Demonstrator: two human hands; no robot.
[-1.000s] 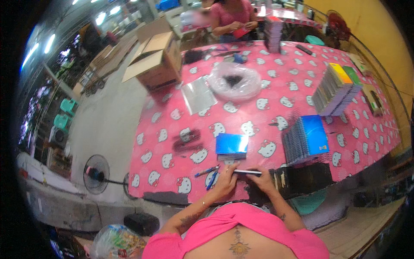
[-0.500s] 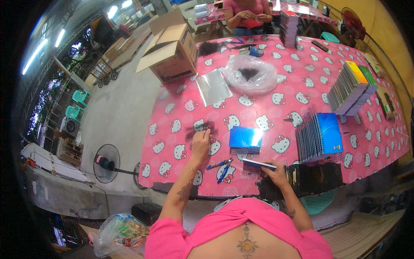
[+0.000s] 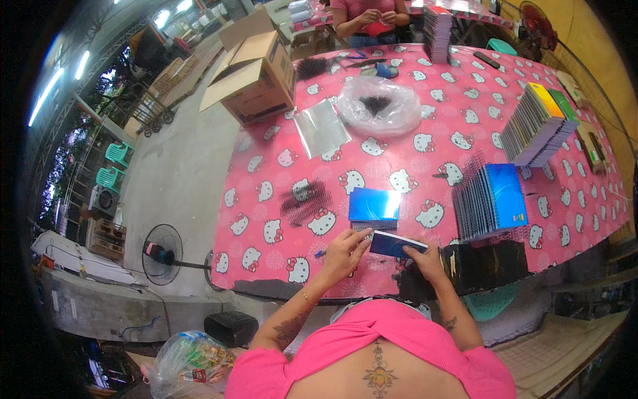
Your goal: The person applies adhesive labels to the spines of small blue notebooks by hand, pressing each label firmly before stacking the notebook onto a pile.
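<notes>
My right hand (image 3: 425, 258) grips a small dark-blue notebook (image 3: 397, 246) near the table's front edge, its white page edge facing away from me. At the notebook's left end my left hand (image 3: 345, 254) has its fingers pinched together; what they hold, if anything, is too small to make out. Just beyond lies a short stack of blue notebooks (image 3: 374, 205). Left of that stack, a loose pile of thin black binding coils (image 3: 306, 201) is spread on the table. A pen (image 3: 319, 253) shows partly beside my left hand.
Rows of spiral notebooks (image 3: 490, 203) stand at the right, with a yellow-and-green-covered stack (image 3: 538, 126) behind. Farther off are a plastic bag of black coils (image 3: 379, 110), clear plastic sheets (image 3: 321, 130) and an open cardboard box (image 3: 256, 80). Another person (image 3: 370, 16) works across the table.
My left hand has moved from the coil pile rightward to the notebook's left end, now covering most of the pens. The notebook in my right hand has tilted, showing more of its cover.
</notes>
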